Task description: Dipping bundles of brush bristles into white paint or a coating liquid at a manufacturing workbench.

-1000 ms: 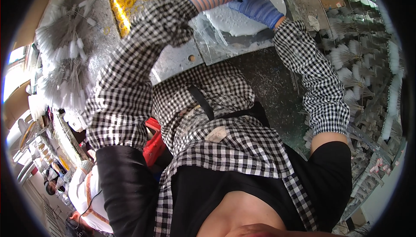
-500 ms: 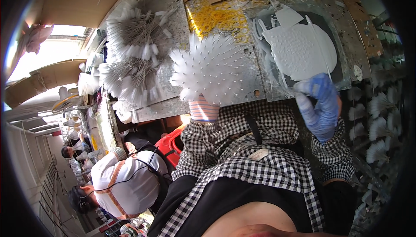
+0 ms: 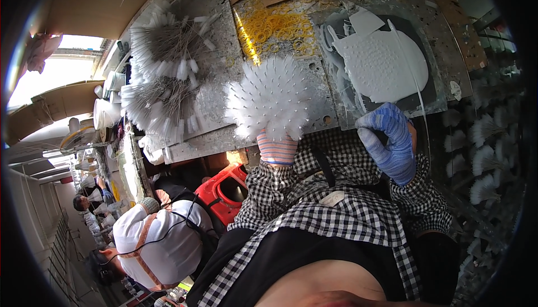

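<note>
Head view, tabletop: a grey, spattered metal tabletop (image 3: 212, 95) stretches beyond the person's lap, its near edge close to the checked apron (image 3: 280, 206).
Paste plate: toward the tabletop's right edge, a dark plate (image 3: 428, 95) carries a spread of thick white paste (image 3: 386, 63).
Brush heap: along the left edge lie loose thin-stemmed brushes (image 3: 159, 54) with white tufts.
Brush bundle: a round white brush bundle (image 3: 269, 97) stands by the near edge, around the middle, tufts fanned toward the camera, small pale tips showing.
Blue glove: the right hand (image 3: 389, 141) is near the right part of that edge, fingers curved, thumb apart from them, nothing visible between.
Striped glove: the left hand (image 3: 277, 149) appears clamped on the bundle's lower end; tufts hide most fingers.
Yellow rings: many small yellow rings (image 3: 283, 26) lie scattered near the far edge.
Bundle's step: probably holding and checking the fanned tufts.
Bundle's next move: would call for a steady left grip, with tips clear of neighbouring things.
</note>
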`<state>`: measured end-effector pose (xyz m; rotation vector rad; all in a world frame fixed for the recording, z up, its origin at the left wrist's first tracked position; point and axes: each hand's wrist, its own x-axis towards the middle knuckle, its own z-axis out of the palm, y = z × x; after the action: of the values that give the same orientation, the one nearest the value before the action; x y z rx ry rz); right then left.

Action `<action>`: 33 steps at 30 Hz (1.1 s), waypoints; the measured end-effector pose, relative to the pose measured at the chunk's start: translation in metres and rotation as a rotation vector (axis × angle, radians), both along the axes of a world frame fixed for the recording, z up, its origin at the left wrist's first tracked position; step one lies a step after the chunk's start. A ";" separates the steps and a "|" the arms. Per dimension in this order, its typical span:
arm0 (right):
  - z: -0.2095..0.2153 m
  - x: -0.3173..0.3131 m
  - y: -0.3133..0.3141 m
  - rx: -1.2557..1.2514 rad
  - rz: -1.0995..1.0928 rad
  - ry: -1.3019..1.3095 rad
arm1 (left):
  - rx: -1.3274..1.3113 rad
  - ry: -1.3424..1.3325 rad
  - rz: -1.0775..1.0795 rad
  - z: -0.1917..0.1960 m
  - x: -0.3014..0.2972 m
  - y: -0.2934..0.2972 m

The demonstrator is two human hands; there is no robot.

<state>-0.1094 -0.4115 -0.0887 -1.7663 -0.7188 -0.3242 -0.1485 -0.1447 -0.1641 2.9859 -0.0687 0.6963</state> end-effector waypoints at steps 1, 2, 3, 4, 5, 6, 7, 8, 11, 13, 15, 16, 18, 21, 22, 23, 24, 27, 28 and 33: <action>-0.001 -0.001 0.001 0.004 -0.002 0.038 | 0.001 -0.001 0.005 -0.007 -0.001 0.000; -0.002 -0.002 0.002 0.008 -0.003 0.076 | -0.635 0.022 0.014 -0.015 -0.002 -0.002; -0.001 -0.002 0.004 0.010 0.003 0.076 | -1.271 0.041 0.023 -0.021 -0.004 -0.002; 0.001 -0.001 0.002 -0.001 0.010 0.064 | -1.274 0.050 0.016 -0.014 -0.003 -0.003; 0.002 -0.001 0.001 -0.011 0.019 0.053 | -0.645 0.111 0.016 0.001 -0.002 -0.003; 0.001 -0.002 0.001 -0.015 0.011 0.058 | -0.015 0.157 0.010 0.009 -0.001 -0.004; 0.001 -0.001 0.003 -0.012 0.018 0.062 | -0.014 0.158 0.010 0.008 -0.002 -0.004; 0.000 -0.001 0.004 -0.010 0.024 0.067 | -0.160 0.176 0.023 0.008 -0.003 -0.004; -0.001 -0.001 0.005 -0.003 0.042 0.034 | -0.643 0.192 0.028 -0.025 -0.008 0.008; 0.000 -0.003 0.005 0.000 0.046 0.064 | -0.982 0.186 0.016 -0.046 -0.009 0.018; -0.001 -0.003 0.006 0.004 0.054 0.093 | -0.821 0.240 -0.013 -0.054 -0.008 0.027; -0.003 -0.003 0.007 0.004 0.050 0.078 | -0.818 0.235 -0.007 -0.056 -0.007 0.030; -0.006 -0.002 0.008 0.009 0.057 0.059 | -0.909 0.224 0.042 -0.061 -0.007 0.035; -0.005 -0.006 0.008 -0.040 0.060 0.091 | -1.047 0.188 0.120 -0.067 -0.007 0.046; -0.004 -0.007 0.009 -0.034 0.080 0.085 | -1.092 0.171 0.151 -0.069 -0.008 0.050; -0.004 -0.008 0.010 -0.037 0.069 0.088 | -1.137 0.153 0.183 -0.071 -0.010 0.054; -0.004 -0.009 0.011 -0.041 0.058 0.091 | -1.182 0.133 0.215 -0.074 -0.012 0.059; -0.005 -0.009 0.013 -0.037 0.091 0.081 | -1.093 0.017 0.289 -0.086 -0.015 0.076; -0.005 -0.009 0.012 -0.048 0.092 0.106 | -0.963 -0.054 0.313 -0.085 -0.014 0.076; 0.006 0.006 0.019 -0.081 0.129 0.079 | -1.525 -0.144 0.159 -0.042 -0.004 0.072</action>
<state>-0.1038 -0.3920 -0.0831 -1.7887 -0.7944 -0.1394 -0.1529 -0.0726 -0.2064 1.4811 0.4670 0.5487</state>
